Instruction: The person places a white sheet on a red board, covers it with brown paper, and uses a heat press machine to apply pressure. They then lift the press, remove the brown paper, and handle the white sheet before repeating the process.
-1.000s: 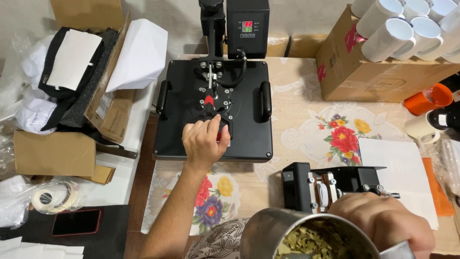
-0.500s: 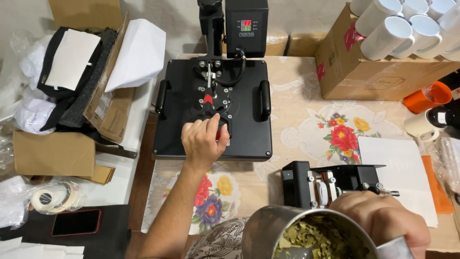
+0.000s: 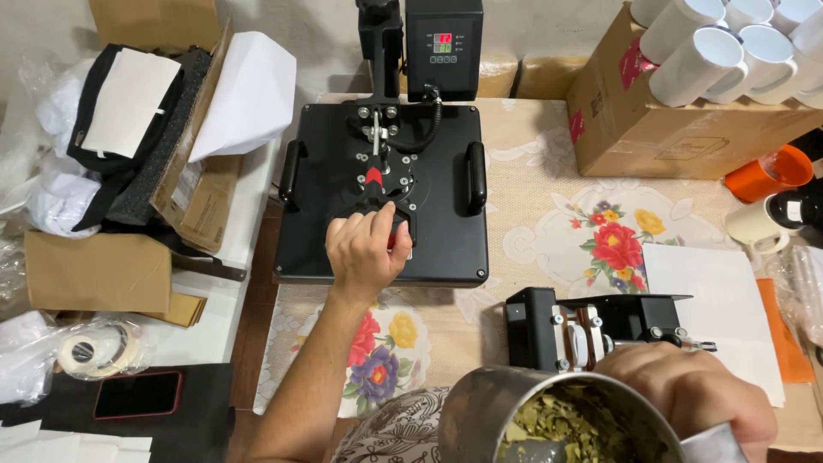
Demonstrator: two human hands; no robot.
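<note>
- At twelve o'clock on the flowered table point(image 3: 549, 231), the black heat press point(image 3: 383, 193) sits flat; the left hand point(image 3: 367, 251) closes over its handle.
- At five o'clock, the right hand point(image 3: 696, 396) wraps the metal cup point(image 3: 557, 424) of green leaves, just before the small black press point(image 3: 591, 327).

Counts of the things seen on and around the table

One flat heat press point(image 3: 381, 193) and one mug press point(image 3: 591, 326) are counted; five white mugs point(image 3: 699, 60) are seen far right on one printed carton point(image 3: 677, 129), with one orange mug point(image 3: 767, 171) beside; two hands, one metal cup point(image 3: 557, 424), one tape roll point(image 3: 90, 347), one phone point(image 3: 137, 393)
</note>
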